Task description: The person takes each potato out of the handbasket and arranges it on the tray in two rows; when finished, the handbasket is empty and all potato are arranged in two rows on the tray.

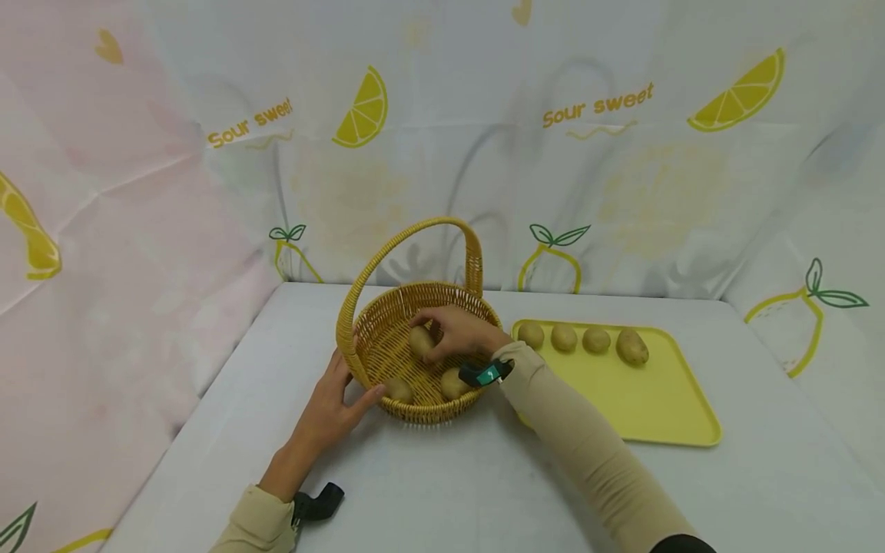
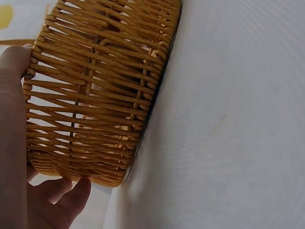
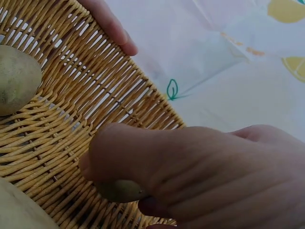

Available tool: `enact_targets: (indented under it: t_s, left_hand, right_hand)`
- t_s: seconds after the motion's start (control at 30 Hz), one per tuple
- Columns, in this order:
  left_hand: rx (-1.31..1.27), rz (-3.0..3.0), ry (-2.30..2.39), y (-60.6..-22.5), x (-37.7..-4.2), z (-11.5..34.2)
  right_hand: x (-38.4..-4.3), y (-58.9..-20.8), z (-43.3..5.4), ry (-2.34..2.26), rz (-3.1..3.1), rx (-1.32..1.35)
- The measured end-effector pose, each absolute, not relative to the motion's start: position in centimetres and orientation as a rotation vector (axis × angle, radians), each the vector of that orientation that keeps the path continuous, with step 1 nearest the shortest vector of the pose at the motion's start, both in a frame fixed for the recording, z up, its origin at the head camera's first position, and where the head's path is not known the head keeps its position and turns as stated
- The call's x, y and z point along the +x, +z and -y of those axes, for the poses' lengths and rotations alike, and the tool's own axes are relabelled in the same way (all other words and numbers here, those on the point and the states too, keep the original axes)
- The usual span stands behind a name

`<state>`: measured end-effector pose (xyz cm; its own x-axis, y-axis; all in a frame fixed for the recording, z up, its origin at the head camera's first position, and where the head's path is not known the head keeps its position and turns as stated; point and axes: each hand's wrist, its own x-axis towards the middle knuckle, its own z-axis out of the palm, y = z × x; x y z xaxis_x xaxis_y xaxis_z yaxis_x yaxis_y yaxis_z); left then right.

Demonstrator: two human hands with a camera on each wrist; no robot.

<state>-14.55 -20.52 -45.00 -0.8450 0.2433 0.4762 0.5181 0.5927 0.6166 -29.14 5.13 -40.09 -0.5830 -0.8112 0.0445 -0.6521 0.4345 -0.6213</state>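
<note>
The white table (image 1: 429, 491) carries a basket (image 1: 423, 415) and tray (image 1: 643, 403).

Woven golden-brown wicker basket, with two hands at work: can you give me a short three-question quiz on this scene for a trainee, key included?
1. Count: how many roundish light-brown potatoes are visible on the flat yellow rectangular tray?
2. True or false: the left hand touches the woven golden-brown wicker basket.
3. Multiple choice: what does the right hand hold? a) the tray; b) nothing; c) a potato.

Key:
1. Four, in a row along the tray's far side.
2. True; the left wrist view shows it against the side.
3. c; the held potato is inside the basket.
</note>
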Motion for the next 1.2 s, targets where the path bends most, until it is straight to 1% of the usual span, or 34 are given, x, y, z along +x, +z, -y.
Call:
enact_targets:
  t_s: [0.17,0.43,0.67,0.9,1.2]
  left_hand:
    - [-0.621,2.476,-1.147,-45.1,-14.5,20.5]
    - [-0.625,2.474,-1.196,-45.1,-14.6,20.5]
    - [-0.598,2.495,-1.169,-44.9,-14.5,20.5]
    - [-0.605,2.491,-1.168,-45.1,-14.6,20.7]
    - [-0.597,2.491,-1.183,-45.1,-14.6,20.7]
  right_hand:
    - [-29.0,-40.0,-5.2,-0.930,-2.477,-1.275]
    - [-28.8,-39.0,-5.6,-1.061,-2.506,-1.156]
    - [-28.4,-37.9,-6.1,-1.064,-2.522,-1.106]
    - [-27.5,-37.6,-6.6,-1.264,-2.423,-1.064]
    - [-26.6,-37.1,-7.3,-1.400,-2.331,-1.063]
